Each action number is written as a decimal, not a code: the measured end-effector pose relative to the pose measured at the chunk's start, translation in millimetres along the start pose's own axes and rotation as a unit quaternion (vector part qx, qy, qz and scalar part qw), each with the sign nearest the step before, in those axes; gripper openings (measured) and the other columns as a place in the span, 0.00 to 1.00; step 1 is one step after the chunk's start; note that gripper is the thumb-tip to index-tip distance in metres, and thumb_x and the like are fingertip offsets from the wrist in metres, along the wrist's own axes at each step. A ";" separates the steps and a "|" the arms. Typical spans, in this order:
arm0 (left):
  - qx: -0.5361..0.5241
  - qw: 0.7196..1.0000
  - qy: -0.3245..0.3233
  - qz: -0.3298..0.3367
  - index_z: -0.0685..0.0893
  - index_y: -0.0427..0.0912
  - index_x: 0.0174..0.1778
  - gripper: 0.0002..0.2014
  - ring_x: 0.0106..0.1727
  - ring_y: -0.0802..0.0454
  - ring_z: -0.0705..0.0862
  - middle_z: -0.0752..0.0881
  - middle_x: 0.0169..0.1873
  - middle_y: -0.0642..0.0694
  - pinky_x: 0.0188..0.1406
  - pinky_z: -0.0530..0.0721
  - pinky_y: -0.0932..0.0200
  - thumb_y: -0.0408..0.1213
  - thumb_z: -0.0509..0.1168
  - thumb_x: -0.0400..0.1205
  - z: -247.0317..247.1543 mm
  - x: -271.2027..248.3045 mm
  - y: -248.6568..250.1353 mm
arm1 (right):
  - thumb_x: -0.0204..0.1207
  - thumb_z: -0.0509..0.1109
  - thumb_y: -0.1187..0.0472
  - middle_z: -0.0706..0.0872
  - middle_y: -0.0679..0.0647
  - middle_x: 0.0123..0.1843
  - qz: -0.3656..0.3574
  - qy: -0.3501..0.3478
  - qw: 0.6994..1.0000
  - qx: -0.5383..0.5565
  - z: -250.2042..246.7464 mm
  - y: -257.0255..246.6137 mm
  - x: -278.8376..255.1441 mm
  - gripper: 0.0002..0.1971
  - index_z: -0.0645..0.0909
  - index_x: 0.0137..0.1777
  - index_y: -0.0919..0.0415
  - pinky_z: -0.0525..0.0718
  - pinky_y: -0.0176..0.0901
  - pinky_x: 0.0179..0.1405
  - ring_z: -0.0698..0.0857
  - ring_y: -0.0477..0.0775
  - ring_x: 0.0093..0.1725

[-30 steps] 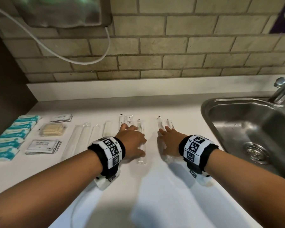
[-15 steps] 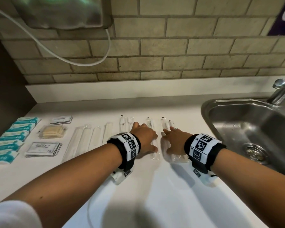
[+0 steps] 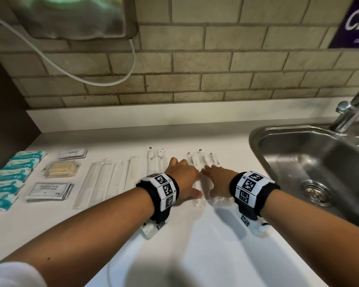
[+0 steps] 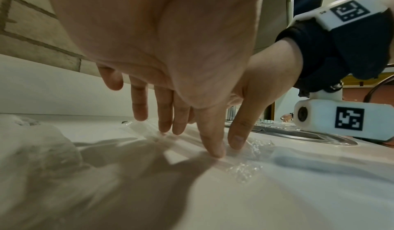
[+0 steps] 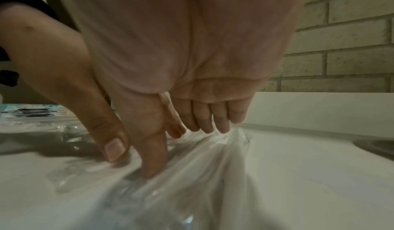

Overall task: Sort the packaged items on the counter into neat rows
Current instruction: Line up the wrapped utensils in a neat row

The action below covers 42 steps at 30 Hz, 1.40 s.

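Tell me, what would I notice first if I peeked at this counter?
Probably the two hands side by side in the middle of the white counter: the left hand and the right hand press with straight fingers on long clear plastic packets. Next, the shiny steel sink on the right, and the row of teal and white packets at the far left.

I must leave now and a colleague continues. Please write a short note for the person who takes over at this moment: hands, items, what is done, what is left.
Left hand: open, fingers flat, pressing a clear long packet.
Right hand: open, flat on the clear packets beside the sink.
Done: teal packs, shampoo sachets, tan packets and long sleeves lie in rows at left.
Left: line up the clear packets under both hands with the pair beside them.
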<state>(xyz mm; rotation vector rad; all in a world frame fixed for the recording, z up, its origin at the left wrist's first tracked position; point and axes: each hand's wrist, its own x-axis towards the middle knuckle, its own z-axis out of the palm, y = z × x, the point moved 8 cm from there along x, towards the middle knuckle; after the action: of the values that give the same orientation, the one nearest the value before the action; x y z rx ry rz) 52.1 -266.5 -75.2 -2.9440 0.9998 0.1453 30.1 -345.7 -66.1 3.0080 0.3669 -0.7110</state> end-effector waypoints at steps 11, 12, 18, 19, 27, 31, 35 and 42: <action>0.009 1.000 -0.011 -0.014 0.83 0.53 0.60 0.24 0.57 0.48 0.74 0.86 0.50 0.55 0.58 0.64 0.47 0.65 0.62 0.76 -1.3 -5.3 -5.0 | 0.74 0.74 0.60 0.54 0.61 0.86 0.007 -0.014 1.000 -0.016 -4.6 -13.2 -1.2 0.43 0.54 0.84 0.65 0.73 0.55 0.76 0.69 0.62 0.80; 0.008 1.000 -0.012 -0.015 0.84 0.53 0.59 0.24 0.57 0.48 0.74 0.86 0.50 0.55 0.58 0.64 0.46 0.65 0.62 0.76 -1.8 -5.2 -5.4 | 0.74 0.74 0.60 0.53 0.61 0.86 0.009 -0.014 1.000 -0.014 -5.3 -13.1 -1.8 0.43 0.54 0.84 0.66 0.72 0.55 0.77 0.68 0.63 0.80; 0.010 1.000 -0.016 -0.020 0.84 0.52 0.60 0.25 0.58 0.48 0.74 0.85 0.50 0.54 0.59 0.64 0.45 0.65 0.62 0.75 -1.7 -0.9 -6.9 | 0.76 0.72 0.61 0.54 0.61 0.86 0.009 -0.008 1.000 0.009 -5.1 -9.7 -4.3 0.40 0.55 0.84 0.65 0.72 0.55 0.76 0.70 0.63 0.79; 0.009 1.000 -0.013 -0.019 0.84 0.52 0.60 0.25 0.58 0.48 0.74 0.85 0.50 0.55 0.59 0.64 0.45 0.65 0.62 0.75 -1.9 -1.4 -7.1 | 0.76 0.72 0.61 0.56 0.61 0.86 0.007 -0.007 1.000 0.013 -5.2 -8.7 -3.8 0.39 0.56 0.83 0.65 0.73 0.55 0.76 0.70 0.63 0.79; -0.096 0.985 0.066 -0.127 0.83 0.53 0.63 0.15 0.64 0.48 0.78 0.84 0.61 0.52 0.62 0.73 0.50 0.50 0.64 0.82 -32.8 -13.1 -56.0 | 0.81 0.61 0.56 0.79 0.54 0.72 -0.008 0.126 0.989 0.074 -34.9 -19.6 7.7 0.22 0.71 0.75 0.53 0.79 0.50 0.67 0.79 0.57 0.70; -0.135 0.961 0.029 -0.238 0.89 0.43 0.49 0.08 0.52 0.43 0.87 0.88 0.49 0.45 0.54 0.85 0.53 0.37 0.64 0.81 -26.6 -34.6 -109.4 | 0.82 0.59 0.60 0.84 0.57 0.65 -0.027 0.094 0.991 0.093 -36.6 -59.4 23.9 0.17 0.77 0.69 0.57 0.82 0.47 0.59 0.84 0.58 0.62; -0.160 0.949 -0.009 -0.270 0.89 0.38 0.50 0.09 0.50 0.42 0.88 0.89 0.50 0.41 0.54 0.87 0.50 0.34 0.66 0.80 -4.8 -50.0 -122.1 | 0.83 0.58 0.66 0.78 0.58 0.73 -0.058 0.055 0.988 0.136 -24.5 -101.9 48.0 0.22 0.71 0.77 0.57 0.79 0.49 0.69 0.81 0.58 0.69; -0.206 0.943 0.000 -0.263 0.89 0.34 0.49 0.14 0.52 0.41 0.88 0.89 0.51 0.38 0.55 0.87 0.50 0.44 0.70 0.79 0.9 -51.2 -123.2 | 0.80 0.64 0.57 0.81 0.60 0.55 0.030 0.051 0.993 0.098 -20.0 -103.0 69.4 0.14 0.81 0.58 0.66 0.78 0.45 0.45 0.84 0.60 0.53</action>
<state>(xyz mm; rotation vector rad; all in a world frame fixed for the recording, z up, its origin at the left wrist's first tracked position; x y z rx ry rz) 86.7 -137.7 -71.3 -3.4570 0.1561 0.3735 75.0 -228.6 -76.5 3.2340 0.2198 -0.6259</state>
